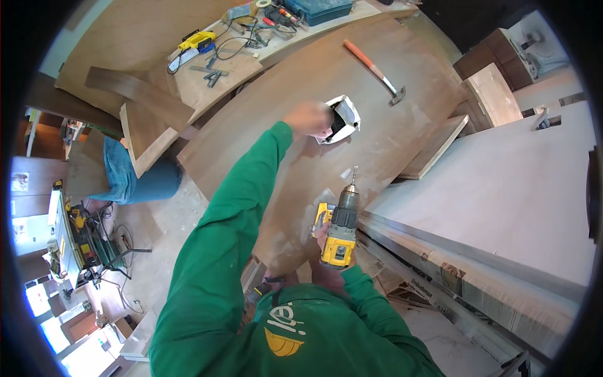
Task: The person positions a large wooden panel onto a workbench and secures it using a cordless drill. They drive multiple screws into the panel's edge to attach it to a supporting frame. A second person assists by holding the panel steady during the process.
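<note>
In my right hand (323,236) is a yellow and black cordless drill (343,217), gripped close to my body. A thin bit stands in its chuck and points away from me. My left hand (306,119) reaches across the brown board to a small torn white box (350,118). Dark contents show inside the box, too small to name. The fingers of this hand are blurred and partly down at the box's opening, so their grip does not show. Farther right on the board lies a claw hammer (377,72) with an orange handle.
Behind the board, a bench holds a yellow power tool (198,41), cables, loose metal parts and a blue toolbox (319,9). Pale panels (483,182) are stacked on the right. A blue bin (151,181) stands at the left, with a tool stand (113,251) beyond it.
</note>
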`<move>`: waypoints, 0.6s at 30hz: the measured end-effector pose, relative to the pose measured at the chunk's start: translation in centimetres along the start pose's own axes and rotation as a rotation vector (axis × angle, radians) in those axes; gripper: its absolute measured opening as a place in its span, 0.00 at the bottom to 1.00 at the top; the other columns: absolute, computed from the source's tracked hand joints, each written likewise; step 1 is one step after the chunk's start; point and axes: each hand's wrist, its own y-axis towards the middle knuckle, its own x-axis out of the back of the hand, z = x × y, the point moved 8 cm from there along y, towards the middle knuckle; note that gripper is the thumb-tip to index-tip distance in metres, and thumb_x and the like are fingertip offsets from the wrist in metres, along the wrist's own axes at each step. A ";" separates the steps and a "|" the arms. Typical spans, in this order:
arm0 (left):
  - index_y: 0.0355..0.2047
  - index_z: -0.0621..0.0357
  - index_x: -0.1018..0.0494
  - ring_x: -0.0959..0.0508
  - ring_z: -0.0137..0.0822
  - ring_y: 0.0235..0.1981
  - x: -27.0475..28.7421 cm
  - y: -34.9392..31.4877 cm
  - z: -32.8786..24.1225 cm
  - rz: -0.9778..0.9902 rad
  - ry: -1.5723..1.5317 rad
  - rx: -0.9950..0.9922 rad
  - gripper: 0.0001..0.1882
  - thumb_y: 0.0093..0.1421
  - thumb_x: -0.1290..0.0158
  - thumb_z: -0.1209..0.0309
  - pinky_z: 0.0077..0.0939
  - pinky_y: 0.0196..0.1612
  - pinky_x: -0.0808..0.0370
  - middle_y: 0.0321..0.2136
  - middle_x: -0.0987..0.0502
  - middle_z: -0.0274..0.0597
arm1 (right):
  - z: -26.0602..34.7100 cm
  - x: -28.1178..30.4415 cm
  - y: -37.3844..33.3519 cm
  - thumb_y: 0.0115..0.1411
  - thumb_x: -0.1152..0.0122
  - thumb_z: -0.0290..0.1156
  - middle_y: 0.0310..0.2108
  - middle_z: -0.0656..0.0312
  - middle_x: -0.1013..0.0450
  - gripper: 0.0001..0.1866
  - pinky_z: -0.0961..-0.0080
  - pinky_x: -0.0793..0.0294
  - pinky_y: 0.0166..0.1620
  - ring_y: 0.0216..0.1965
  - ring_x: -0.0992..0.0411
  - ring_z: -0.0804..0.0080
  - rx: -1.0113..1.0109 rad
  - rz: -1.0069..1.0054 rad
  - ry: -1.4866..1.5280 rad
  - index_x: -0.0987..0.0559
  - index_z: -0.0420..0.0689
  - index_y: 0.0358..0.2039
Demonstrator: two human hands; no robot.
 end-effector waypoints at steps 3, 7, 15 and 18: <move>0.44 0.66 0.28 0.15 0.39 0.38 0.0 -1.3 -0.5 -0.016 -0.021 0.011 0.11 0.69 0.46 0.69 0.33 0.42 0.14 0.36 0.20 0.46 | 2.9 -1.2 0.2 0.61 0.40 0.26 0.41 0.59 0.29 0.12 0.68 0.27 0.54 0.47 0.30 0.66 0.544 0.023 -1.301 0.27 0.43 0.45; 0.42 0.64 0.26 0.15 0.38 0.35 0.7 -3.1 0.0 -0.038 -0.058 -0.007 0.09 0.68 0.46 0.70 0.32 0.36 0.14 0.35 0.20 0.45 | 5.1 -4.9 -1.2 0.64 0.43 0.29 0.36 0.60 0.27 0.11 0.64 0.25 0.47 0.39 0.26 0.63 0.721 -0.227 -1.745 0.27 0.41 0.46; 0.37 0.67 0.23 0.17 0.38 0.22 3.1 -6.2 7.8 -0.338 0.684 0.094 0.09 0.58 0.48 0.75 0.30 0.25 0.18 0.20 0.20 0.48 | 6.0 -3.0 -0.9 0.69 0.44 0.36 0.44 0.54 0.27 0.13 0.59 0.28 0.51 0.47 0.28 0.54 0.738 -0.070 -1.672 0.27 0.43 0.49; 0.38 0.67 0.23 0.18 0.40 0.19 5.5 -6.9 13.4 -0.456 0.749 0.152 0.12 0.55 0.48 0.74 0.32 0.25 0.19 0.18 0.20 0.50 | 4.4 0.0 -1.5 0.70 0.48 0.37 0.53 0.54 0.28 0.16 0.61 0.27 0.55 0.54 0.29 0.61 0.818 0.258 -1.696 0.27 0.46 0.54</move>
